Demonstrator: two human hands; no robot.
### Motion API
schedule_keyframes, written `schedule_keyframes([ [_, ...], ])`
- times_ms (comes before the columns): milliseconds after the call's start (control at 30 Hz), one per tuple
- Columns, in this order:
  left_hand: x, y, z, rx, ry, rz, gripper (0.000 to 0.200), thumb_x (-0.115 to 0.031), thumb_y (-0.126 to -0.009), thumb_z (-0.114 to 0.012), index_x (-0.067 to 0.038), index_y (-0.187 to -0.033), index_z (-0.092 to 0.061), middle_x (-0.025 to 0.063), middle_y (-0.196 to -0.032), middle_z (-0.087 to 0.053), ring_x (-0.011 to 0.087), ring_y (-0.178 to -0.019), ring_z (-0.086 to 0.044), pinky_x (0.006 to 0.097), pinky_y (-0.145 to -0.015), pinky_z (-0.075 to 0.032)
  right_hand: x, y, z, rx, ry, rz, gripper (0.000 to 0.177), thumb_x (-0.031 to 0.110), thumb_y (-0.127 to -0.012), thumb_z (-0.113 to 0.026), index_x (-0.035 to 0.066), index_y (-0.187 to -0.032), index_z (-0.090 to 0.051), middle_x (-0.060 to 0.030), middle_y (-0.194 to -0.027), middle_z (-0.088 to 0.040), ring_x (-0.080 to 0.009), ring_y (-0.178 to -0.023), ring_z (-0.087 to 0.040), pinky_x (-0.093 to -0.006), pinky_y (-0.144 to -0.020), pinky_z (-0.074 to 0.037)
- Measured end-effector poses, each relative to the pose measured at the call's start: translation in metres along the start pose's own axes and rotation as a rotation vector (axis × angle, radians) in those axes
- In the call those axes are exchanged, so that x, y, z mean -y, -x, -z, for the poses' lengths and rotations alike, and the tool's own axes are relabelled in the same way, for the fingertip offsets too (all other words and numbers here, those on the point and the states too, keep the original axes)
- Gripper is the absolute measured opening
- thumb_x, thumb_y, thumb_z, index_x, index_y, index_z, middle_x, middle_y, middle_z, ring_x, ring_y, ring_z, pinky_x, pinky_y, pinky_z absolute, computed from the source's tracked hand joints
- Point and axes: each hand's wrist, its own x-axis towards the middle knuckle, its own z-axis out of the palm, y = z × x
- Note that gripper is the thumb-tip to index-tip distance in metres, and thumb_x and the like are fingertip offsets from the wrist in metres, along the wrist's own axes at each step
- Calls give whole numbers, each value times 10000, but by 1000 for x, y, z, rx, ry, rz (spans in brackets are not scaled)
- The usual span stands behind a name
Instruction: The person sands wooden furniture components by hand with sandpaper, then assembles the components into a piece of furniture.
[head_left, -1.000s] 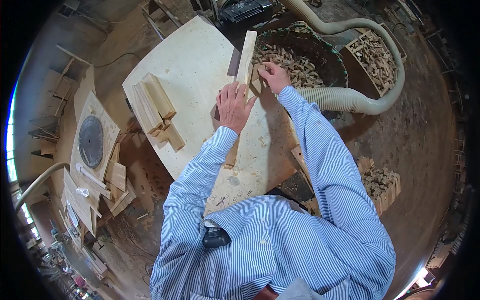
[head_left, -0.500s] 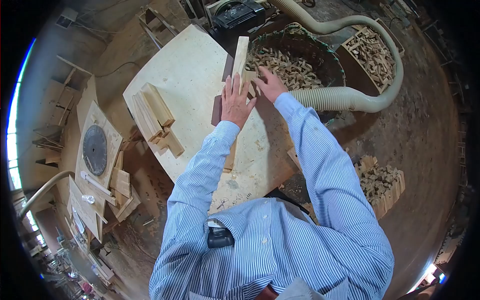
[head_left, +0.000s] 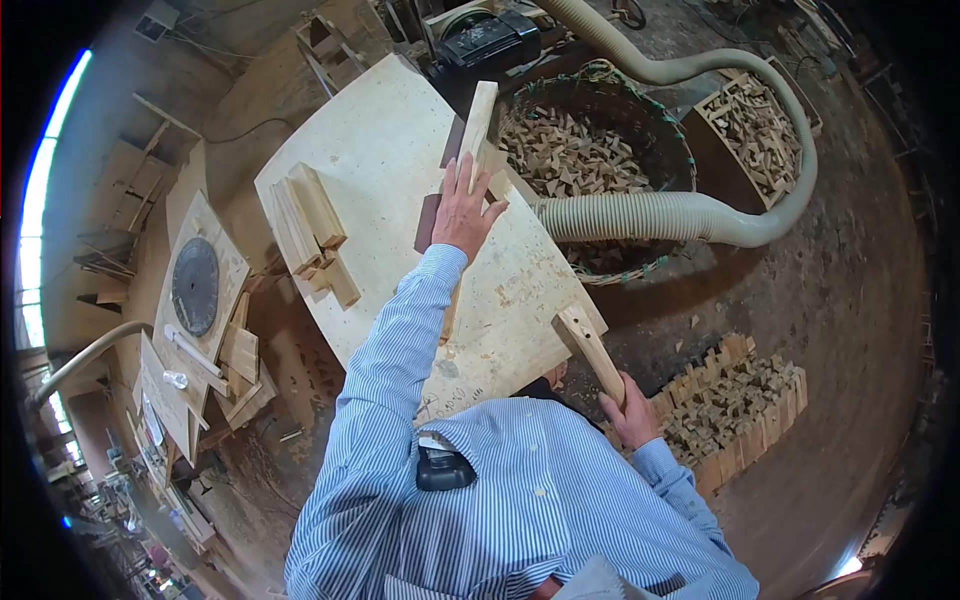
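Note:
My left hand (head_left: 463, 213) lies with its fingers stretched over a long pale wood strip (head_left: 481, 115) on the white work board (head_left: 370, 130). The strip runs under the palm and shows again below the wrist. Dark red-brown blocks (head_left: 427, 221) sit just left of this hand. At the board's lower right corner, my right hand (head_left: 632, 412) is wrapped round the near end of a wooden piece (head_left: 592, 352). Dark holes show near that piece's far end, beside the board's edge.
Several wood strips (head_left: 308, 215) lie on the board's left part. A basket of offcuts (head_left: 575, 150), a ribbed hose (head_left: 640, 217) and a crate of scraps (head_left: 755, 135) stand beyond its right edge. Stacked blocks (head_left: 735, 400) are at lower right; a saw disc (head_left: 195, 285) is at left.
My right hand has moved from beside the left hand down to the lower right and now holds a wooden piece. My left hand has shifted slightly down and left.

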Motion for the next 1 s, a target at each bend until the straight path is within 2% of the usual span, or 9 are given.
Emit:
schedule_keyframes([
  [33,1,-1,1,9,0,3,675,-495,-1013,-673,-55,-1510,-552,203,-1729,-223,433,-1600,-195,502,-1294,-288,7,3,1,37,-23,-102,574,421,-1026,-646,36,-1439,-544,-284,-1261,-691,-454,-1125,-697,-506,-946,-560],
  [67,3,-2,1,5,-4,4,675,-495,-1013,-673,-55,-1510,-552,203,-1729,-223,433,-1600,-195,502,-1294,-288,8,0,-3,37,-24,-96,574,421,-1026,-646,36,-1439,-544,-284,-1261,-691,-454,-1125,-697,-506,-946,-560],
  [133,8,-8,2,0,0,1,675,-489,-1010,-678,-56,-1511,-550,201,-1727,-228,432,-1600,-196,502,-1294,-288,9,-11,-10,-2,138,-88,500,445,-1026,-640,53,-1329,-574,-279,-1145,-724,-470,-1022,-719,-530,-861,-571],
  [233,19,-20,3,-9,16,3,676,-481,-1007,-682,-60,-1516,-542,204,-1724,-233,436,-1596,-204,506,-1292,-291,19,-25,-12,-23,158,-64,465,456,-1029,-634,61,-1268,-573,-273,-1092,-731,-473,-986,-717,-541,-828,-568],
  [333,39,-37,2,-44,13,-15,677,-459,-998,-697,-40,-1507,-546,226,-1707,-259,461,-1575,-237,515,-1282,-301,33,-44,-18,-67,170,13,451,462,-1038,-619,65,-1247,-569,-267,-1050,-735,-481,-946,-714,-556,-804,-567],
  [633,112,-101,6,-36,-3,4,667,-492,-1025,-651,-65,-1524,-536,205,-1723,-234,453,-1581,-232,511,-1290,-300,107,-113,-27,-90,205,-16,439,458,-1046,-606,72,-1253,-578,-277,-1037,-735,-484,-945,-712,-567,-810,-563],
  [1000,188,-171,9,-29,-21,8,680,-520,-1041,-615,-67,-1538,-514,212,-1718,-240,448,-1578,-239,512,-1296,-297,166,-192,-41,-116,219,-8,455,474,-1053,-587,59,-1240,-593,-279,-1000,-737,-494,-928,-709,-576,-802,-559],
])
